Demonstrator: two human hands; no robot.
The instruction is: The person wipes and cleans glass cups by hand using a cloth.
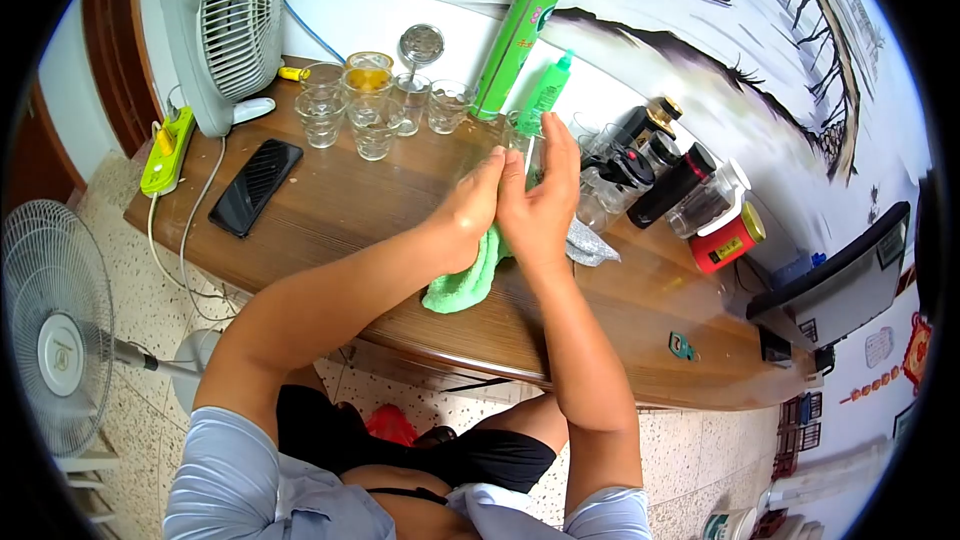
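Observation:
My left hand (468,208) and my right hand (540,190) meet above the table's front half. Between the palms they press a light green cloth (465,285), whose loose end hangs below the left wrist. The right hand's fingers point upward, close together; most of the left hand's fingers are hidden. Whether the cloth wraps anything, I cannot tell. Just beyond the fingertips stand a clear glass (516,126), partly covered by my hands, and a green squeeze bottle (547,92). A grey cloth (592,243) lies right of my right wrist.
Several clear glasses (375,135) stand at the back left, near a phone (255,186), a desk fan (235,25) and a green power strip (168,152). A tall green can (520,40), a glass pot (605,185), a black flask (672,187), a red tin (728,238) and a monitor (835,260) line the back right.

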